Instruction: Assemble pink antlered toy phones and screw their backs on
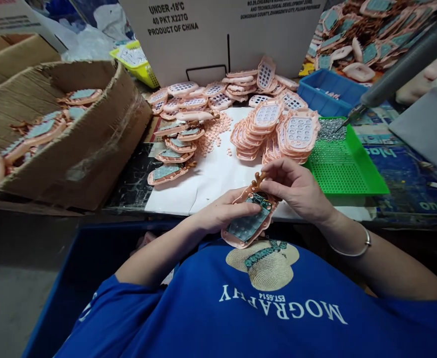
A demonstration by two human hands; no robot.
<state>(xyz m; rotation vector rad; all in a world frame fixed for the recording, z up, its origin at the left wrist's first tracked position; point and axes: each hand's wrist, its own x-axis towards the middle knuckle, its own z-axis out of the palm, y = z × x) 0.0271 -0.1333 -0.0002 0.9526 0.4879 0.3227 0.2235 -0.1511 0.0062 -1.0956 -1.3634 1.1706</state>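
Shirt [188, 303], L hand [226, 211] w/ shell [246, 224], R hand [297, 190] (pinched) on brown pc [258, 181].

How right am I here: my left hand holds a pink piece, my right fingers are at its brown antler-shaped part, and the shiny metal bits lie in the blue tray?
Only the tray is wrong: the head view shows the shiny metal bits in the green tray. Your left hand does hold a pink piece, with your right fingers at its brown antler-shaped part.
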